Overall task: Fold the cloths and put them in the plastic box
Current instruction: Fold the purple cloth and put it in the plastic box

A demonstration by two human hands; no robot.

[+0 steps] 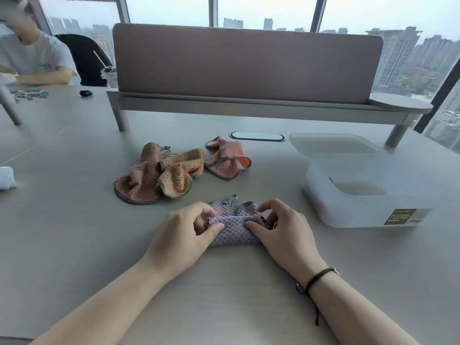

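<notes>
A small purple cloth [232, 227] lies folded on the table in front of me. My left hand [185, 227] pinches its left end and my right hand [281, 227] pinches its right end. Beyond it sit crumpled cloths: a pink one [135, 180], an orange one [180, 173] overlapping it, and another pink one [227, 160] to the right. The white plastic box [361, 207] stands open at the right, its lid [333, 144] leaning behind it. Something pink shows faintly inside the box.
A pink desk divider [244, 63] on a raised shelf crosses the back of the table. A cable port [257, 136] lies beneath it. Another person [32, 53] sits at the far left with small items. A white object [7, 177] lies at the left edge.
</notes>
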